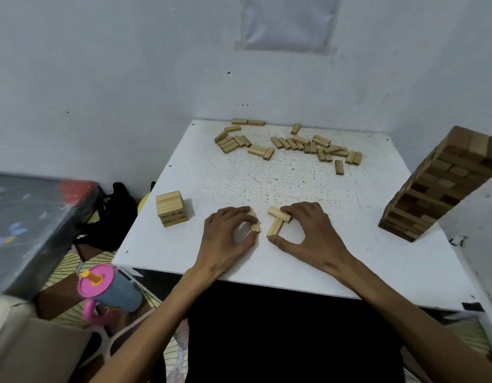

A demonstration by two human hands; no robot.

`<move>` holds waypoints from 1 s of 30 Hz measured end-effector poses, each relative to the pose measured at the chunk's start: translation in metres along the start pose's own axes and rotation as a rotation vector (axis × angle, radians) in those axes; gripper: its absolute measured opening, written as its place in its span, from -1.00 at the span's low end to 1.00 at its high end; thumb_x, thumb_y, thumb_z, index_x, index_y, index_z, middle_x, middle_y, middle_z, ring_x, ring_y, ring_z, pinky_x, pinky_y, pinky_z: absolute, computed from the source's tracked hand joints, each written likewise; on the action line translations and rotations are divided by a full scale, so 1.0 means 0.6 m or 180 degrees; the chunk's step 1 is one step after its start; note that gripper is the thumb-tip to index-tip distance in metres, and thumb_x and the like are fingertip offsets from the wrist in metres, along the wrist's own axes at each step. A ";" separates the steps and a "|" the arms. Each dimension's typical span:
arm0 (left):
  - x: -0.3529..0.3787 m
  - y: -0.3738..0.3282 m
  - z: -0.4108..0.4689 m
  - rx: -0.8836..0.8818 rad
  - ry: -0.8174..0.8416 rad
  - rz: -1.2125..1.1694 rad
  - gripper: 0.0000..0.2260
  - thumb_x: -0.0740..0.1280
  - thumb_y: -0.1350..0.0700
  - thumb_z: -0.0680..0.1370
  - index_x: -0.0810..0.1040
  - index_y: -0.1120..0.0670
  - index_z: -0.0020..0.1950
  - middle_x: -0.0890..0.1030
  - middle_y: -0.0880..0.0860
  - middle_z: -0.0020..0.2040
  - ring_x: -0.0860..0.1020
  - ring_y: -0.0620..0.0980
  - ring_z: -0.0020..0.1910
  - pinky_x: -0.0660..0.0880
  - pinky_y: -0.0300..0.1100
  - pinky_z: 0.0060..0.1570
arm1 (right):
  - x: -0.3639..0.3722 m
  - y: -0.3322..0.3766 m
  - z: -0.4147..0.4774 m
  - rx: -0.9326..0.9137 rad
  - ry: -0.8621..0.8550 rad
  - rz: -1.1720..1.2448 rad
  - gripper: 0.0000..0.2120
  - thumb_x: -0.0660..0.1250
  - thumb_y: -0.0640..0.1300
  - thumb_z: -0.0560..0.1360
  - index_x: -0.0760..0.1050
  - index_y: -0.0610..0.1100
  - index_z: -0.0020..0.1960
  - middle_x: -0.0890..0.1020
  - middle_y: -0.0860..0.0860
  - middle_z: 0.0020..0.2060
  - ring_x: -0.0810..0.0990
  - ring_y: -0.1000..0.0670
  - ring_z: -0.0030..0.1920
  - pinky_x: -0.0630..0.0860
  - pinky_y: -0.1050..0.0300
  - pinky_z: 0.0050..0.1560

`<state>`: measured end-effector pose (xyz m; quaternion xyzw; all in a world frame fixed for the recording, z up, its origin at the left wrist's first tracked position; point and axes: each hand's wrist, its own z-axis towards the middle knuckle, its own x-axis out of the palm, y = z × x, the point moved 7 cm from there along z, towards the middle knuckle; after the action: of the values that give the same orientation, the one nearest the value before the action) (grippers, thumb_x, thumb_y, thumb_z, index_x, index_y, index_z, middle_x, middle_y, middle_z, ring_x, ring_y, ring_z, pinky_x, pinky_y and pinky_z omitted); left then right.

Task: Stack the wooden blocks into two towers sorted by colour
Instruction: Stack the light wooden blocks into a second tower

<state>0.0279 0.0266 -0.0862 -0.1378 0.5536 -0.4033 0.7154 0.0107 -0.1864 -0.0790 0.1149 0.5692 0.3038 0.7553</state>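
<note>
On the white table (294, 261) my left hand (228, 239) curls round a light wooden block (255, 227) held between thumb and fingers. My right hand (308, 230) grips two light blocks: one lying crosswise (278, 213) under the fingers, another (274, 227) pointing toward me with my thumb at its near end. A short tower of light blocks (171, 208) stands at the table's left edge. A tall tower of darker brown blocks (444, 183) stands at the right. Several loose light blocks (292, 145) lie scattered along the far side.
The table sits in a corner of white walls. Left of it, on the floor, are a pink-lidded grey cup (112, 286), a black bag (115, 217) and a dark box (26, 230). My dark-clothed lap (280, 327) lies below the near edge.
</note>
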 end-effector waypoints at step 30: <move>0.015 -0.020 0.028 0.0099 0.0192 0.0364 -0.60 0.43 -0.39 0.39 0.65 -0.23 0.12 0.57 -0.31 0.30 0.41 -0.19 0.35 0.24 -0.09 0.25 | 0.002 -0.031 0.053 -0.0426 0.0801 0.0317 -0.52 0.38 0.19 0.54 0.50 0.14 0.44 0.49 0.31 0.40 0.33 0.13 0.48 0.32 -0.25 0.42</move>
<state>0.0384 0.0080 -0.0790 -0.0825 0.5756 -0.3743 0.7224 0.0468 -0.1950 -0.0791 0.0533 0.6314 0.3902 0.6680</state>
